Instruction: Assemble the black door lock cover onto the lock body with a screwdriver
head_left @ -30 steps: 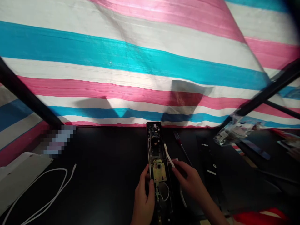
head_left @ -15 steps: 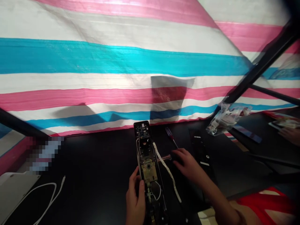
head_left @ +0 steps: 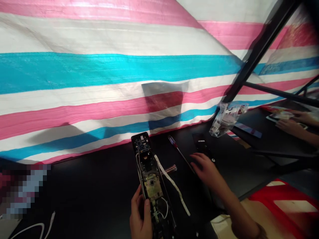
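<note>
A long black housing (head_left: 142, 162) stretches away from me on the table. Inside it a circuit board, a metal plate and thin white wires are exposed. My left hand (head_left: 141, 214) grips its near left side, thumb on the edge and fingers behind. My right hand (head_left: 205, 167) is held over the table to the right with its fingers apart. Beside its fingertips lies a screwdriver (head_left: 172, 142) with a long shaft and a clear handle. A second clear, brownish handle (head_left: 170, 169) lies against the housing, partly under a white strip (head_left: 171, 182).
A dark panel (head_left: 200, 141) lies beyond my right hand, partly hidden by it. Clear bags of parts (head_left: 225, 119) lean by a black frame post (head_left: 259, 46). Another person's hands (head_left: 291, 126) work at the far right. A white cable (head_left: 51, 220) lies at left.
My right hand has moved off to the right, away from the brownish handle, and its fingers have spread. My left hand still grips the housing. The view has turned right.
</note>
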Tool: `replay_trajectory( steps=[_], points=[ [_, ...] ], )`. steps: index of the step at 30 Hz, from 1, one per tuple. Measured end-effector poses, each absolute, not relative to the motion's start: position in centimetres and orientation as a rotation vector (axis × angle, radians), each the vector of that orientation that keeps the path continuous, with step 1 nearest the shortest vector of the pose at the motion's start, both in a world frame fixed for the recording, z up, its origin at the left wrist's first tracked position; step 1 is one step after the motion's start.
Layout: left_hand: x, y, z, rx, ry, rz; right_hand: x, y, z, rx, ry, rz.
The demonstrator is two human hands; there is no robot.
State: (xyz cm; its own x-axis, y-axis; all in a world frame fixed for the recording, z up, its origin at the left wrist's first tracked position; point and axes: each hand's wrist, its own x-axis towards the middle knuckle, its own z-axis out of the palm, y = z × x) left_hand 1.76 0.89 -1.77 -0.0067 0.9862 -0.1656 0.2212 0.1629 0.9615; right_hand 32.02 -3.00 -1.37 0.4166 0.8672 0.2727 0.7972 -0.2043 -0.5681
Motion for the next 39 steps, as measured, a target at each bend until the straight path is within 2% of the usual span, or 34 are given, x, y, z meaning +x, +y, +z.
replay_trajectory(
  steps=[7,13,16,20,25,28,33,39],
  points=[
    [2.2,0.8,-1.1,1.146,1.266,0.984,43.8,-2.4,-4.4,-2.305,-1.225,-0.102],
    [1.7,0.8,-1.3,1.207,1.164,0.961,44.2,-0.8,-6.6,-2.201,-1.351,-0.07],
    [1.3,0.9,-1.8,1.266,1.14,0.947,43.6,-1.6,-6.3,-2.004,-1.419,-0.059],
    [1.0,0.9,-2.0,1.279,1.101,0.94,40.4,-3.1,-2.9,-1.771,-1.324,-0.224],
    [1.2,0.8,-1.3,1.249,1.118,0.964,32.5,-3.8,5.7,-1.77,-1.062,-0.506],
    [1.3,0.7,-0.8,1.223,1.144,0.958,27.3,-2.4,9.4,-1.698,-1.077,-0.412],
    [0.8,0.4,-0.9,1.257,1.085,0.97,20.6,2.3,8.0,-1.44,-1.387,-0.117],
    [0.3,-0.5,-3.0,1.303,1.025,1.032,17.1,5.8,4.2,-1.336,-1.488,-0.087]
  ],
)
